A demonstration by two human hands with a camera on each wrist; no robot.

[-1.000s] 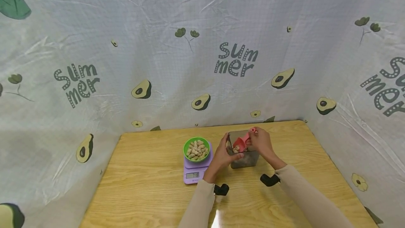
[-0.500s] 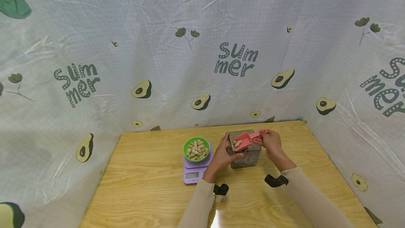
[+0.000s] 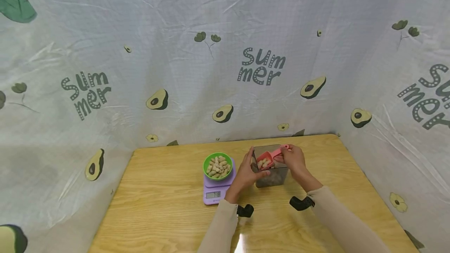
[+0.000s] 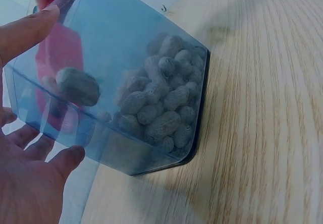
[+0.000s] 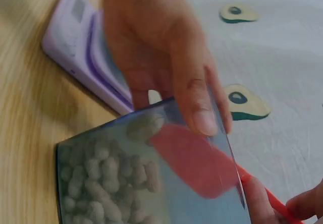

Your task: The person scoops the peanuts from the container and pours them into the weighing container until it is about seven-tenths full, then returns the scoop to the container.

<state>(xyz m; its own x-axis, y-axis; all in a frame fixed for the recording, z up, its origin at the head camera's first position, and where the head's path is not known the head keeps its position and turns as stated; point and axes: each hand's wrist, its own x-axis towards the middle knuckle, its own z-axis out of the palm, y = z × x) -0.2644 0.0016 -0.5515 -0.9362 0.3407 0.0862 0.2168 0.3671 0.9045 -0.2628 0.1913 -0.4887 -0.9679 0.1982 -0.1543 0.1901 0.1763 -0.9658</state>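
My left hand [image 3: 247, 171] grips the rim of a smoky clear plastic container [image 3: 270, 179], thumb on the near wall and fingers round the left side. Peanuts [image 4: 161, 93] fill the container's lower part, seen through the wall in the left wrist view. Between thumb and fingers, my right hand [image 3: 294, 161] pinches the handle of a red-pink scoop [image 3: 276, 152]. The scoop's bowl is tilted down inside the container's mouth, with a few peanuts [image 3: 263, 163] in it. In the right wrist view, the scoop [image 5: 197, 161] shows through the wall above the heap of peanuts.
Left of the container, a green bowl [image 3: 204, 170] full of peanuts stands on a purple kitchen scale [image 3: 215, 183], whose display seems to read 71.8. A printed cloth [image 3: 190, 69] hangs behind the wooden table [image 3: 165, 198].
The scoop dipped steeply, then came up flatter and to the right with peanuts in it. Now it is back left and lower in the container's mouth. The left hand has kept its hold.
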